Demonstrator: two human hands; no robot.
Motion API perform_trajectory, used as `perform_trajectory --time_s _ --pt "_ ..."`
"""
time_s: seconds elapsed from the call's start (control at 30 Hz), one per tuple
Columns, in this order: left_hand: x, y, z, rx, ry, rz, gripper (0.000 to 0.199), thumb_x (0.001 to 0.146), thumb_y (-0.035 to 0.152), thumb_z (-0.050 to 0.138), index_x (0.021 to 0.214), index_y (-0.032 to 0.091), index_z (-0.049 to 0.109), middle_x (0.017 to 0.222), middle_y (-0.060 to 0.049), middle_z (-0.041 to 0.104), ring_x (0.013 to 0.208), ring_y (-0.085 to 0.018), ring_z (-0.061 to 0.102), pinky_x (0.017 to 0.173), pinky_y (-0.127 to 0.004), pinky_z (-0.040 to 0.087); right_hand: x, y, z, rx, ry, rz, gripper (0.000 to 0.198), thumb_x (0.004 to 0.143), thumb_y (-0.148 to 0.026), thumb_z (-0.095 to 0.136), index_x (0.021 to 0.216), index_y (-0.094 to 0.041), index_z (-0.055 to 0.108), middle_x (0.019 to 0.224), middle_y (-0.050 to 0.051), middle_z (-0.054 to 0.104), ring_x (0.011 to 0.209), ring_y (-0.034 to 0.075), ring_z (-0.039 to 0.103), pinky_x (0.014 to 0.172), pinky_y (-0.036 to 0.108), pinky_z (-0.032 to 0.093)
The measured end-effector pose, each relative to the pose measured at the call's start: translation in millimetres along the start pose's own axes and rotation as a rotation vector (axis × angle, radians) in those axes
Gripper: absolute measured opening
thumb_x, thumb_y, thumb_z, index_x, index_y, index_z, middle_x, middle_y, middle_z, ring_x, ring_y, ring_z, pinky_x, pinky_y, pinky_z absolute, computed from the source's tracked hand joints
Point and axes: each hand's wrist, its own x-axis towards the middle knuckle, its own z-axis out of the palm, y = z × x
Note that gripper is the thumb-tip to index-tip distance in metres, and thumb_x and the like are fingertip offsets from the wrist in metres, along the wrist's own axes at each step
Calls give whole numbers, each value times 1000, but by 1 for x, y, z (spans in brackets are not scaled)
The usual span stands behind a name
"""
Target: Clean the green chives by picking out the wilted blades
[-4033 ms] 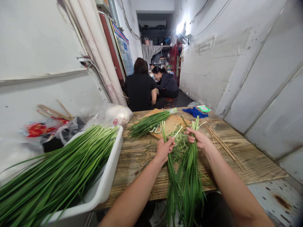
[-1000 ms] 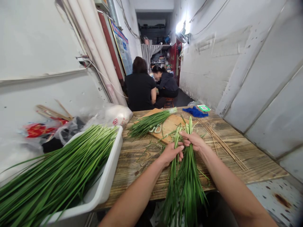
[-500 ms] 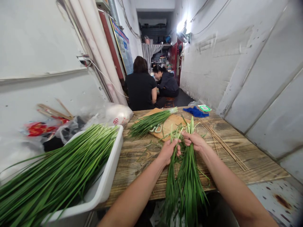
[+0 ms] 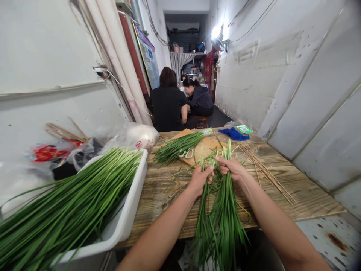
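My left hand is closed round a thin bunch of garlic chives, pale ends up and green leaves hanging over the table's front edge. Just beside it, my right hand grips a thicker bunch of garlic chives in the same upright way. Loose trimmings lie behind and between the hands. Beyond them is a wooden cutting board, partly covered by another bundle of chives. Scissors with pale handles poke out from under that bundle.
A white plastic bin heaped with long chives stands at left, plastic bags behind it. Thin sticks lie on the wooden table at right. A blue cloth and a code card sit farther back. Two people sit beyond.
My left hand has shifted slightly left, away from the right one, with its thin bunch. The right hand holds its bunch in nearly the same place.
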Motion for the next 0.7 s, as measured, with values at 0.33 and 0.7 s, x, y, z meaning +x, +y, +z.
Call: perform_trajectory --time_s 0.33,0.7 --pt "-1 3 -1 -59 13 -58 39 61 44 77 69 14 52 58 4 53 42 -3 43 40 -18 30 -2 -2 1 -34 -35 -18 39 61 -39 81 62 -18 49 35 -12 31 32 2 24 33 17 25" --pt "1 0 1 -15 100 15 39 60 42 77 71 15 52 56 4 52 40 -4 42 39 -19 28 -4 2 9 -116 79 -52 36 56 -28 82 56 -17 48 35 -9 36 32 3 29 31 18 26"
